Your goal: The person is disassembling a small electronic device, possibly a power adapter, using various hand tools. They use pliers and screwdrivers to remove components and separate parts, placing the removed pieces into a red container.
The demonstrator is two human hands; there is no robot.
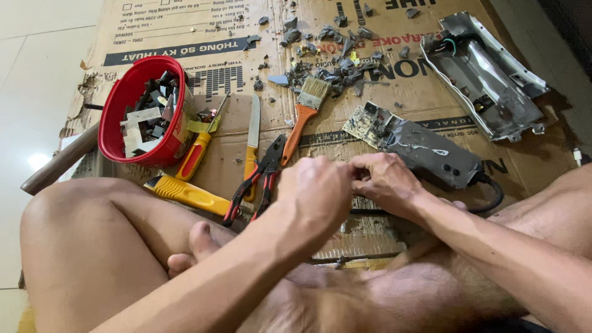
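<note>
1. Left hand (314, 188) and right hand (385, 179): fingertips pressed together, pinching something too small to identify.
2. Both hands hover just beside the grey module (425, 151).
3. Pliers (259, 179) lie left of it.

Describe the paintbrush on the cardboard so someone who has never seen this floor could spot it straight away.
Start at the red bucket of scraps on the flattened cardboard. To its right lie tools side by side: a yellow screwdriver, a knife, red-handled pliers. The paintbrush lies just past them, the only one with an orange handle and a flat head of pale bristles, pointing at the grey debris.
</note>
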